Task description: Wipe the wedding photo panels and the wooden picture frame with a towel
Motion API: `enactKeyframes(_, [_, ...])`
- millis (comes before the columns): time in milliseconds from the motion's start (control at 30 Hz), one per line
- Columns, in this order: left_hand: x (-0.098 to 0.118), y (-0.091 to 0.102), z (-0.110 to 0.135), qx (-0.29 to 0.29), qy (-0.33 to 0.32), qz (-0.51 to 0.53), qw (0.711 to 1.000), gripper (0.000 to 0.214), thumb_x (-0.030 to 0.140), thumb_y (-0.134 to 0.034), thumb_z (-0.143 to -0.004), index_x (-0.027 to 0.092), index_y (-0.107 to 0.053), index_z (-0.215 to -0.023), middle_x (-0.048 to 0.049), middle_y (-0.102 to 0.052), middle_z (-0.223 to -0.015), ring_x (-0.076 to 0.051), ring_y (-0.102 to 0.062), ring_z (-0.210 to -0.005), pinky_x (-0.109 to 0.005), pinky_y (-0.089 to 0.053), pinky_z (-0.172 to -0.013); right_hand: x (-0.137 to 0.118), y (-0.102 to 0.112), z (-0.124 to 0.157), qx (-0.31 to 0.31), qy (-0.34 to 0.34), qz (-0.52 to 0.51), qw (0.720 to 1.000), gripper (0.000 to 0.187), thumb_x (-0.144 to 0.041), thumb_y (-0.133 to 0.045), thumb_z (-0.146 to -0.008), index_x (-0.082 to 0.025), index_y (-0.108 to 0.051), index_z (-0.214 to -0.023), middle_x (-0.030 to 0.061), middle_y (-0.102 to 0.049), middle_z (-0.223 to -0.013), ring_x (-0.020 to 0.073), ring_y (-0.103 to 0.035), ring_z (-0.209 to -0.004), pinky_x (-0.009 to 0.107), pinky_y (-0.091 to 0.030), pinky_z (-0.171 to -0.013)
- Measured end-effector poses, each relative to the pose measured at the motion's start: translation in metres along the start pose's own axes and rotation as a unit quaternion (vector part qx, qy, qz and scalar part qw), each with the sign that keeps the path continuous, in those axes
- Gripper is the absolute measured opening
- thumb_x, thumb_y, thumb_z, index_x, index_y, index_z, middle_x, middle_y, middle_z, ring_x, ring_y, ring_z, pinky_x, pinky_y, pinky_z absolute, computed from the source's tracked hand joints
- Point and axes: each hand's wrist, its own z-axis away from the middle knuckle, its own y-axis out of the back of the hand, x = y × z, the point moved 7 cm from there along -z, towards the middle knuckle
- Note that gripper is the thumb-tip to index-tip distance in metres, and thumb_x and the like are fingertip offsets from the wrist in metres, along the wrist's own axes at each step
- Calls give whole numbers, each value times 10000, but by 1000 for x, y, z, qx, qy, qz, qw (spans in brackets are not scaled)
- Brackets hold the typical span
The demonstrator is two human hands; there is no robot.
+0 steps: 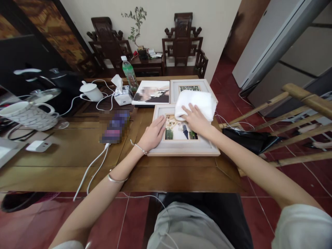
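Observation:
A pale wooden picture frame (204,145) with a photo inside lies face up near the table's front edge. My left hand (152,134) rests on its left border, fingers stretched out flat. A folded white towel (201,100) is under my right hand (195,120), whose fingers hold it against the upper right of the frame. The towel also covers part of a second picture frame (210,89) lying behind the first. Left of that one lies a white panel with a partly blurred picture (153,92).
A phone (114,128) with a white cable lies left of the frames. Behind it stand a tissue box (123,95), a green-labelled bottle (129,73) and a lidded white cup (92,92). A patterned mug (31,116) is farther left; a wooden chair (308,100) stands right.

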Motion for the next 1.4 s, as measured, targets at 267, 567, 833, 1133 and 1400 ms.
enactKeyframes(267, [-1, -1, 0, 15, 4, -26, 1000, 450, 280, -347, -963, 85, -475, -1348, -184, -352, -1509, -283, -240, -1438, -502, -293, -1134, -66, 56, 80, -121, 77, -111, 983, 508, 30, -403, -738, -158, -656, -1137, 145, -555, -1350, 323, -545, -1176, 449, -460, -922])
enactKeyframes(567, [-4, -1, -1, 16, 7, -23, 1000, 441, 273, -345, -959, 89, -496, -1331, -170, -433, -1458, -282, -289, -1419, -515, -319, -1131, -73, 41, 78, -65, 110, -158, 979, 583, 58, -419, -727, -155, -605, -1237, 124, -431, -1472, 317, -354, -1365, 511, -355, -1074])
enactKeyframes(833, [-9, 0, -2, 24, 12, 0, 1000, 439, 300, -369, -954, 106, -514, -1320, -159, -449, -1448, -270, -308, -1412, -493, -311, -1142, -2, 2, -11, 42, 37, -29, 998, 482, 28, -424, -824, -101, -558, -1269, 190, -348, -1504, 351, -272, -1394, 544, -273, -1100])
enactKeyframes(1133, [-8, -1, -1, 30, 13, 1, 999, 427, 256, -385, -939, 101, -515, -1315, -163, -447, -1448, -283, -306, -1411, -529, -309, -1134, -58, 28, 43, -65, 116, -89, 987, 486, 58, -431, -778, -120, -616, -1191, 191, -473, -1407, 364, -390, -1319, 556, -368, -1020])
enactKeyframes(1400, [-6, 0, -2, 38, -5, -3, 999, 432, 217, -346, -934, 76, -526, -1302, -178, -473, -1419, -284, -320, -1403, -513, -339, -1123, -105, 70, 97, -67, 177, -173, 967, 474, 51, -463, -716, -147, -653, -1102, 152, -543, -1357, 318, -494, -1241, 488, -462, -961])
